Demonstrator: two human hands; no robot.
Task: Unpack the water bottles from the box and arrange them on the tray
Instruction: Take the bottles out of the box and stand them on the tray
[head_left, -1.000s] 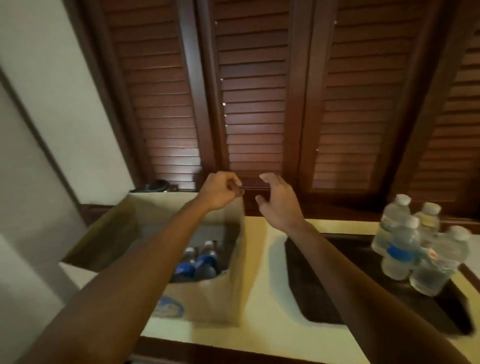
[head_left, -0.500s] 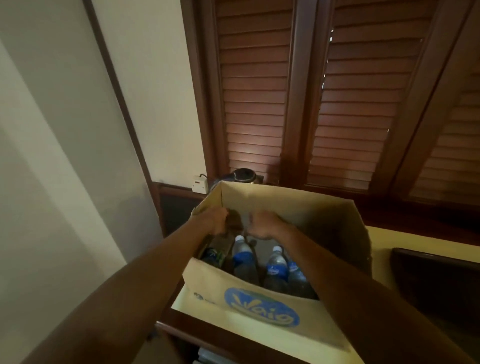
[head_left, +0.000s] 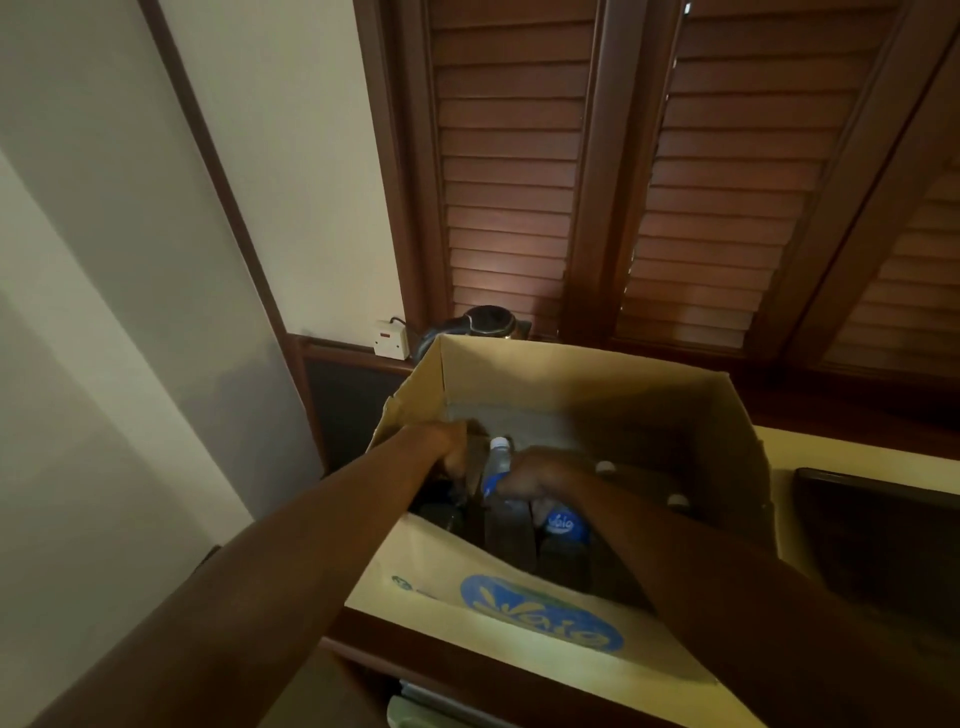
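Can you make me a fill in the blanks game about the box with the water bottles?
1. Both hands, the left hand and the right hand, reach inside the cardboard ____.
2. The upright bottle between the hands has a ____ cap.
3. The round logo on the front of the box is coloured ____.
4. The dark tray sits to the ____ of the box.

Missing words: box, white, blue, right
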